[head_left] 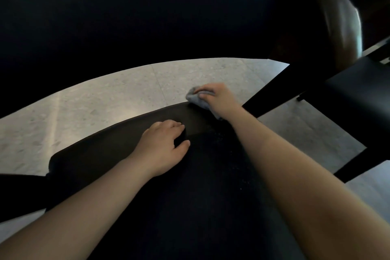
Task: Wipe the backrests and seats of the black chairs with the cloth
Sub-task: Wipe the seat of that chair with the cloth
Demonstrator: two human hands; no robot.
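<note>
A black chair fills the lower middle of the head view, its curved backrest (101, 152) running from lower left to upper right. My left hand (163, 150) grips the top of that backrest near its middle, fingers curled over the far side and thumb on the near side. My right hand (217, 98) holds a bunched grey cloth (197, 99) against the right end of the backrest top. The seat below is dark and hard to make out.
A second black chair (346, 93) stands to the right, one of its legs crossing just behind my right wrist. Pale speckled floor (126, 91) lies beyond the backrest. A large dark surface (147, 17) covers the upper view.
</note>
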